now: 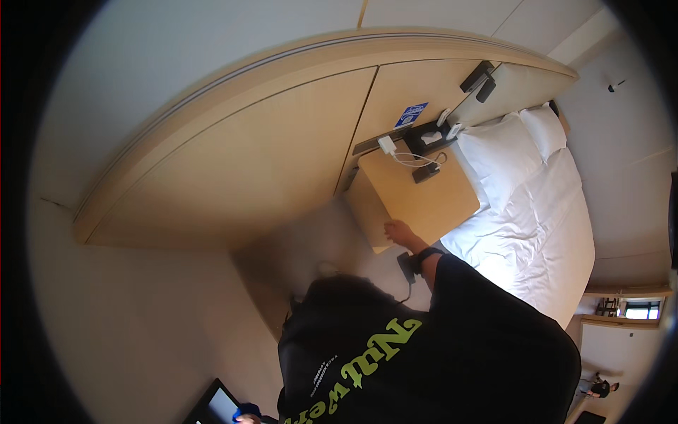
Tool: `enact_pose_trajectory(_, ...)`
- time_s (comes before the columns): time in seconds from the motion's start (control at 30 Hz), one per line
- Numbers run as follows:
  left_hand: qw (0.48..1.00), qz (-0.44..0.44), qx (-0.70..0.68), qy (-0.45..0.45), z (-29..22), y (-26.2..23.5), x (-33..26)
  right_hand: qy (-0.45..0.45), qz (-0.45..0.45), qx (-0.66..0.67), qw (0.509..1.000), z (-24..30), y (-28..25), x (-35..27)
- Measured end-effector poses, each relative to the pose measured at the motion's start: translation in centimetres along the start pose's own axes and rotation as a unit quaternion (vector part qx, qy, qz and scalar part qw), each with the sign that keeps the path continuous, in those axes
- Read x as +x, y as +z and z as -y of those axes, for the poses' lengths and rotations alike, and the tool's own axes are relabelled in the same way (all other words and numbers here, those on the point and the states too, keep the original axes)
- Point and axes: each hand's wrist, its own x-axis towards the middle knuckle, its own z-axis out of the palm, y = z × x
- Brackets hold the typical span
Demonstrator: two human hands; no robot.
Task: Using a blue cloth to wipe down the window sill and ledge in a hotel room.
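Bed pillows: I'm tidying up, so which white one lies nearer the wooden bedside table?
The left-hand pillow, which looks larger and lies close to the bedside table; the right-hand pillow lies beyond it, farther from that table.

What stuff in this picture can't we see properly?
All in the head view:
- Right hand: too small and blurred to tell whether it touches the table.
- Bed: its near end is hidden behind the black shirt.
- Screen: cut off by the lower edge.
- Dark block on the table: too small to tell what it is.
- Faraway person: too small to tell what they are doing.
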Motion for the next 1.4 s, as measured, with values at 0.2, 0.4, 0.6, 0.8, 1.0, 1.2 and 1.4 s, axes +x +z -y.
enact_pose_trajectory(0.2, 0.999, 0.017, -0.033, 0.016, -2.0, 0.3, 1.1, -0.14, -0.041, -0.043, 0.988, -3.0, -2.9, 5.6)
enact_pose_trajectory(0.4, 0.999, 0.045, -0.004, 0.013, 0.6, -0.4, 0.5, -0.1, -0.343, 0.149, 0.922, 6.1, -8.8, 2.7)
enact_pose_trajectory(0.6, 0.997, 0.062, -0.027, 0.027, -0.7, -0.1, 1.3, -0.132, -0.545, -0.012, 0.828, 8.9, -26.0, 7.3)
enact_pose_trajectory(0.8, 0.995, 0.085, -0.025, 0.033, -0.1, -0.4, 1.5, -0.085, -0.517, -0.042, 0.851, 14.2, -27.4, 10.9)
enact_pose_trajectory(1.0, 0.993, 0.106, -0.029, 0.041, -0.2, -0.3, 1.7, -0.155, -0.409, 0.036, 0.898, 17.0, -30.2, 11.7)
enact_pose_trajectory(1.2, 0.99, 0.128, -0.028, 0.047, 0.1, -0.4, 1.9, -0.201, -0.379, 0.083, 0.899, 19.3, -33.0, 8.4)
enact_pose_trajectory(1.4, 0.987, 0.15, -0.028, 0.054, 0.4, -0.6, 2.2, -0.136, -0.351, -0.01, 0.926, 19.9, -32.9, 6.8)
